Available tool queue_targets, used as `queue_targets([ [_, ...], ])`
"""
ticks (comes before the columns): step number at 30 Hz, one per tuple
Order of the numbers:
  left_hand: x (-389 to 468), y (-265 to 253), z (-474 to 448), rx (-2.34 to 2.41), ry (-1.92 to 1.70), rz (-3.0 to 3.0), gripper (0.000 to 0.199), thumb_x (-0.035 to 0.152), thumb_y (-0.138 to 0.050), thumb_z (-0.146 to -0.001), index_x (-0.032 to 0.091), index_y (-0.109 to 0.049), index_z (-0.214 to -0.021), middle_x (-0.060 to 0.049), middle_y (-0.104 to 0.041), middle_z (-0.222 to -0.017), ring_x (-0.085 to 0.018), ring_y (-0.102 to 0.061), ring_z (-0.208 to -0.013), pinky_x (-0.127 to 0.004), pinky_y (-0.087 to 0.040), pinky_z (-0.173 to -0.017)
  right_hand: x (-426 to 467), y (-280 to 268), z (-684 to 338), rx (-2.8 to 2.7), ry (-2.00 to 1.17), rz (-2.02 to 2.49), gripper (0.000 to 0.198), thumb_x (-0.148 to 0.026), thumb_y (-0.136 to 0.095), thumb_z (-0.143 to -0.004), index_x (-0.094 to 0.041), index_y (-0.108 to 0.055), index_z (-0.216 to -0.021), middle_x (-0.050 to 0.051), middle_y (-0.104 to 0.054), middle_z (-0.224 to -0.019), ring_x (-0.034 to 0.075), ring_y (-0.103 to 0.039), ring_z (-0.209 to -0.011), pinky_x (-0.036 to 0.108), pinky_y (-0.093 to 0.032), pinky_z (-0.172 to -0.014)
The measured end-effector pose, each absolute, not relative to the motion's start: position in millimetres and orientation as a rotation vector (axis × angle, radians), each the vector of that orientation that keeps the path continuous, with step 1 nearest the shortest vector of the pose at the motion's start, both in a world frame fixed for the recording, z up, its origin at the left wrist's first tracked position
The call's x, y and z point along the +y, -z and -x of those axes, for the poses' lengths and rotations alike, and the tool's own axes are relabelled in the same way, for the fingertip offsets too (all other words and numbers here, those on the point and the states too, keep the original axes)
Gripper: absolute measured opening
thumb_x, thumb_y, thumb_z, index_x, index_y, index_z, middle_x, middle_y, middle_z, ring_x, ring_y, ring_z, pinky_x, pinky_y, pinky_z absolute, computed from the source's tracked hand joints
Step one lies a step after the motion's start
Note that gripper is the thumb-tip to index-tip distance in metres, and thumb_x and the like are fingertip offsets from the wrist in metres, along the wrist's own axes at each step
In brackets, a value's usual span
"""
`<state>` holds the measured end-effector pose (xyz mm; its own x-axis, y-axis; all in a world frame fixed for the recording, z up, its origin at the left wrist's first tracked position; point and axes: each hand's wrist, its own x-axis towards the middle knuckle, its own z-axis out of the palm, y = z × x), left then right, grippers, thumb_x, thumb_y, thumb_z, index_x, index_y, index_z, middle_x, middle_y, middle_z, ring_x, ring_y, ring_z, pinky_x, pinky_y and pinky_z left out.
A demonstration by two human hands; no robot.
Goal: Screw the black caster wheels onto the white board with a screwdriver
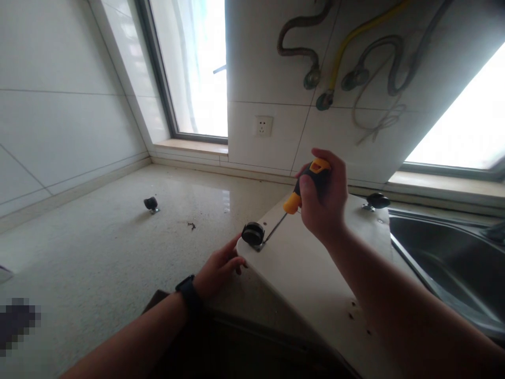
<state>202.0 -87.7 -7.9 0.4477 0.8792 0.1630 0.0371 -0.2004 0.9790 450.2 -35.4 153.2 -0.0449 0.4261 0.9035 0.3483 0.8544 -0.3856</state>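
My right hand [329, 202] is wrapped round the black and yellow handle of a screwdriver [292, 203]. The screwdriver slants down to the left, its tip at the mounting plate of a black caster wheel [253, 233]. That caster sits on the near-left corner of a white board [303, 268], which lies on the countertop. At the same corner, my left hand [216, 271] grips the board's edge; some of its fingers are hidden behind the board. A second caster [377, 200] stands on the board's far-right corner. Several holes show near the board's lower right.
A loose caster [150, 203] and some small screws [191, 226] lie on the speckled countertop [118, 263] to the left. On the right is a steel sink [445, 252]. Hoses [335, 63] and a socket [263, 126] are on the tiled wall behind.
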Motion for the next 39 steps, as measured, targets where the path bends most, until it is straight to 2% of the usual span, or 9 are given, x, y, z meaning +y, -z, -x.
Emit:
queue_targets([
  [3, -88, 6, -203, 0.817, -0.957, -1.576, 0.076, 0.043, -0.061, -0.098, 0.017, -0.035, -0.164, -0.009, -0.071, -0.103, -0.018, -0.062, -0.077, -0.035, -0.053, -0.075, -36, -155, -447, -1.588, -0.001, 0.568, 0.039, -0.035, -0.056, -0.100, -0.035, -0.051, -0.139, 0.003, -0.056, -0.093, 0.019, -0.051, -0.072, 0.038, -0.046, -0.064],
  [7, -89, 5, -204, 0.821, -0.951, -1.575, 0.076, 0.043, -0.061, -0.098, 0.017, -0.035, -0.164, -0.008, -0.070, -0.100, -0.018, -0.063, -0.077, -0.034, -0.052, -0.074, -39, -155, -443, -1.579, -0.020, 0.566, 0.038, -0.034, -0.056, -0.100, -0.035, -0.052, -0.138, 0.004, -0.057, -0.095, 0.019, -0.051, -0.071, 0.039, -0.047, -0.064],
  [17, -87, 14, -202, 0.853, -0.954, -1.580, 0.075, 0.044, -0.061, -0.099, 0.019, -0.035, -0.164, -0.006, -0.073, -0.090, -0.018, -0.065, -0.074, -0.035, -0.052, -0.073, -39, -153, -444, -1.568, 0.006, 0.560, 0.037, -0.037, -0.054, -0.101, -0.037, -0.049, -0.138, 0.003, -0.056, -0.093, 0.019, -0.050, -0.069, 0.039, -0.046, -0.061],
  [22, -86, 14, -202, 0.861, -0.954, -1.588, 0.076, 0.043, -0.061, -0.099, 0.017, -0.033, -0.165, -0.007, -0.075, -0.090, -0.020, -0.068, -0.078, -0.035, -0.052, -0.074, -39, -154, -445, -1.531, -0.007, 0.567, 0.035, -0.038, -0.055, -0.101, -0.037, -0.050, -0.135, 0.004, -0.056, -0.095, 0.019, -0.051, -0.071, 0.040, -0.049, -0.064],
  [29, -88, 10, -201, 0.903, -0.932, -1.604, 0.074, 0.041, -0.060, -0.098, 0.018, -0.035, -0.164, -0.005, -0.074, -0.086, -0.018, -0.065, -0.074, -0.036, -0.052, -0.075, -38, -150, -446, -1.549, 0.024, 0.610, 0.035, -0.040, -0.053, -0.101, -0.037, -0.050, -0.136, 0.005, -0.055, -0.099, 0.020, -0.053, -0.076, 0.041, -0.052, -0.069],
  [36, -86, 9, -201, 0.873, -0.935, -1.624, 0.072, 0.041, -0.059, -0.100, 0.017, -0.035, -0.164, -0.006, -0.073, -0.089, -0.019, -0.065, -0.077, -0.036, -0.052, -0.075, -37, -143, -443, -1.576, -0.005, 0.594, 0.039, -0.040, -0.055, -0.101, -0.037, -0.048, -0.139, 0.004, -0.055, -0.098, 0.018, -0.052, -0.074, 0.037, -0.051, -0.064],
  [39, -84, 11, -200, 0.869, -0.959, -1.664, 0.068, 0.040, -0.060, -0.100, 0.019, -0.039, -0.162, -0.007, -0.073, -0.097, -0.018, -0.063, -0.078, -0.037, -0.052, -0.080, -38, -143, -440, -1.607, -0.108, 0.561, 0.042, -0.037, -0.060, -0.100, -0.037, -0.048, -0.140, 0.004, -0.058, -0.104, 0.018, -0.058, -0.081, 0.033, -0.053, -0.062],
])
